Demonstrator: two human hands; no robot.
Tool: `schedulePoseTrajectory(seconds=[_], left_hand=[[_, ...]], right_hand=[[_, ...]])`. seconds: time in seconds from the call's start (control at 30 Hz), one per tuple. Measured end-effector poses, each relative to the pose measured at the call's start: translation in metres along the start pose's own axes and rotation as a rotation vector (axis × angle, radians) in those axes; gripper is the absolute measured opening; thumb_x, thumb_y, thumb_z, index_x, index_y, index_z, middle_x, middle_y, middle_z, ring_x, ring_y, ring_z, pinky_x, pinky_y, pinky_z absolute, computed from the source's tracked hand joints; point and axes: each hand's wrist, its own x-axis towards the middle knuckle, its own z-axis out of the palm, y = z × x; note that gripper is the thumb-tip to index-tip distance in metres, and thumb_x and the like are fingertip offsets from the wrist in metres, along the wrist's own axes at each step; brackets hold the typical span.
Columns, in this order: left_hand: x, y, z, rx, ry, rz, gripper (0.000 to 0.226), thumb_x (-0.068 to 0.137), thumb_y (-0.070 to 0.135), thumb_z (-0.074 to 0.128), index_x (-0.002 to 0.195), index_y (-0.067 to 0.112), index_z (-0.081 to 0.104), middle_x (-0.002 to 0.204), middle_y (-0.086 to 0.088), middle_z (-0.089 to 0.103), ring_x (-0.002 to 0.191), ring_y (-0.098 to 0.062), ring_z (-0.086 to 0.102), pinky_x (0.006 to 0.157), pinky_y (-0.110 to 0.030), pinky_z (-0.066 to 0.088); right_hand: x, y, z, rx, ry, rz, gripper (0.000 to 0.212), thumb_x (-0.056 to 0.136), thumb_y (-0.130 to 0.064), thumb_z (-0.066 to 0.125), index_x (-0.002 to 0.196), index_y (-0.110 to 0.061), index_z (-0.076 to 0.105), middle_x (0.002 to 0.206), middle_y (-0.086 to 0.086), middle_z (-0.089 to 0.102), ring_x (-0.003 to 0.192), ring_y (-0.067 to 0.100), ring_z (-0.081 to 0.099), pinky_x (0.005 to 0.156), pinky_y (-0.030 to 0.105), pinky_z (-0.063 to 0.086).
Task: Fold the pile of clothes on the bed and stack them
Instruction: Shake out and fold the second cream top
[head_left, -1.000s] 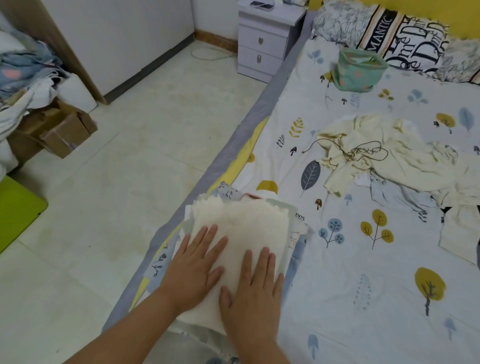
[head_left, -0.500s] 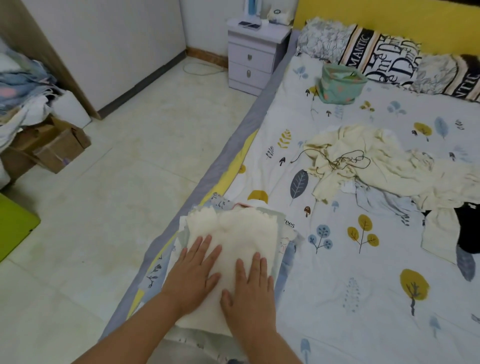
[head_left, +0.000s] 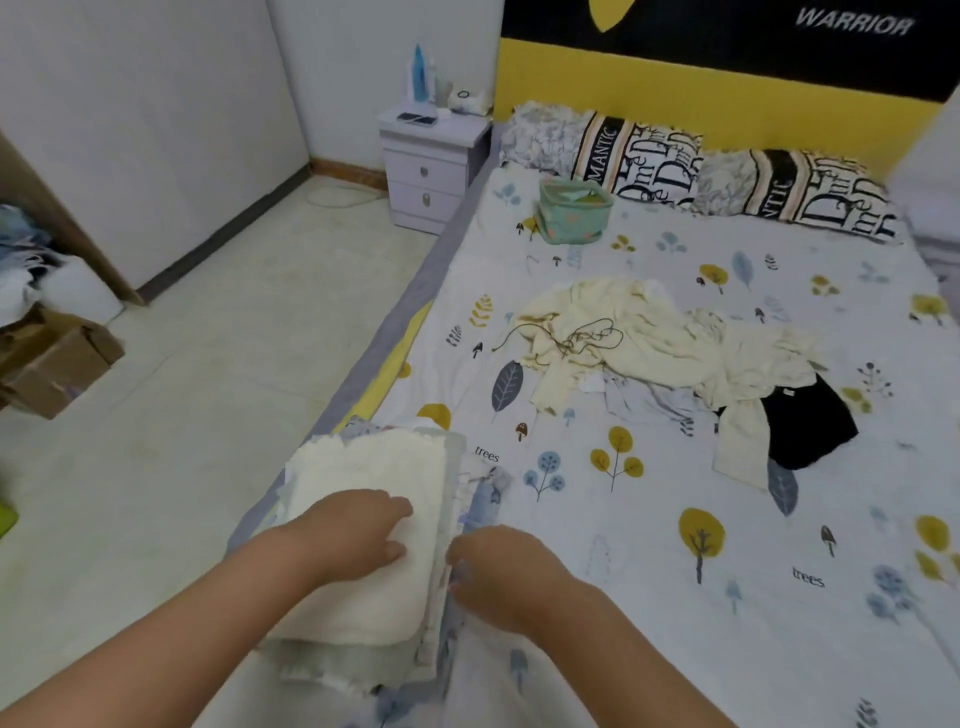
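Note:
A stack of folded clothes lies at the bed's near left edge, topped by a folded cream garment (head_left: 363, 467). My left hand (head_left: 353, 535) rests on that cream garment with its fingers loosely bent. My right hand (head_left: 498, 571) hovers just off the stack's right side, fingers hanging loosely curled and holding nothing. The unfolded pile (head_left: 649, 343) of cream clothes sits mid-bed, with a thin dark cord (head_left: 582, 338) on top and a black garment (head_left: 805, 426) at its right end.
The bed has a tree-print sheet (head_left: 675, 597). A green fabric basket (head_left: 571, 213) and patterned pillows (head_left: 649, 156) lie at the head end. A white nightstand (head_left: 431, 171) stands beside the bed. Cardboard boxes (head_left: 52, 364) and more clothes sit on the floor at left.
My right hand has come off the cream garment and moved to the right of the stack. My left hand stays on top. The view has tilted up toward the headboard.

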Motion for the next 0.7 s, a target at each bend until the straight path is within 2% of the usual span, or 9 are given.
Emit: schedulePoseTrajectory(seconds=[0.1,0.2,0.33,0.43,0.53,0.63,0.7], left_hand=[[0.002,0.045,-0.02,0.023,-0.008,0.016,0.049,0.095,0.039,0.045,0.139,0.024,0.035,0.138,-0.001,0.046,0.125,-0.019,0.044,0.1,-0.027,0.036],[0.01,0.091,-0.038,0.024,0.007,0.039,0.045,0.092,0.036,0.047,0.134,0.02,0.042,0.135,-0.001,0.049,0.122,-0.02,0.047,0.097,-0.028,0.04],[0.032,0.15,-0.054,0.059,0.025,0.087,0.053,0.093,0.041,0.048,0.142,0.026,0.033,0.143,0.003,0.042,0.129,-0.016,0.042,0.1,-0.025,0.034],[0.055,0.192,-0.06,0.082,0.024,0.118,0.056,0.093,0.045,0.046,0.144,0.028,0.029,0.142,0.003,0.042,0.128,-0.016,0.042,0.1,-0.026,0.034],[0.08,0.232,-0.061,0.079,-0.029,0.141,0.055,0.093,0.046,0.045,0.143,0.028,0.029,0.144,0.002,0.041,0.13,-0.017,0.041,0.103,-0.029,0.035],[0.106,0.263,-0.061,0.05,-0.082,0.164,0.054,0.093,0.047,0.045,0.142,0.029,0.03,0.144,0.003,0.041,0.129,-0.018,0.041,0.104,-0.03,0.035],[0.124,0.277,-0.062,0.047,-0.101,0.173,0.054,0.094,0.046,0.044,0.143,0.028,0.029,0.144,0.003,0.04,0.13,-0.017,0.04,0.103,-0.029,0.034]], right_hand=[[-0.027,0.029,-0.02,-0.042,-0.036,0.011,0.032,0.091,-0.02,0.049,0.12,-0.01,0.057,0.123,0.011,0.056,0.114,0.03,0.051,0.094,0.041,0.044],[-0.055,0.066,-0.038,-0.078,-0.037,0.023,0.038,0.092,-0.025,0.05,0.128,-0.014,0.052,0.13,0.01,0.052,0.12,0.029,0.047,0.098,0.041,0.042],[-0.09,0.124,-0.057,-0.101,-0.015,0.084,0.039,0.092,-0.025,0.051,0.13,-0.016,0.05,0.13,0.009,0.051,0.12,0.028,0.047,0.095,0.039,0.041],[-0.114,0.171,-0.069,-0.127,-0.012,0.145,0.037,0.093,-0.024,0.05,0.128,-0.013,0.052,0.127,0.01,0.053,0.117,0.029,0.049,0.094,0.038,0.042],[-0.132,0.219,-0.077,-0.145,-0.034,0.203,0.035,0.093,-0.023,0.049,0.125,-0.011,0.053,0.123,0.009,0.054,0.114,0.028,0.051,0.092,0.037,0.043],[-0.141,0.265,-0.081,-0.133,-0.059,0.275,0.031,0.092,-0.02,0.05,0.121,-0.01,0.055,0.114,0.007,0.055,0.11,0.028,0.053,0.085,0.033,0.042],[-0.143,0.292,-0.086,-0.114,-0.076,0.324,0.033,0.093,-0.019,0.049,0.124,-0.011,0.055,0.121,0.008,0.055,0.113,0.027,0.052,0.087,0.033,0.042]])
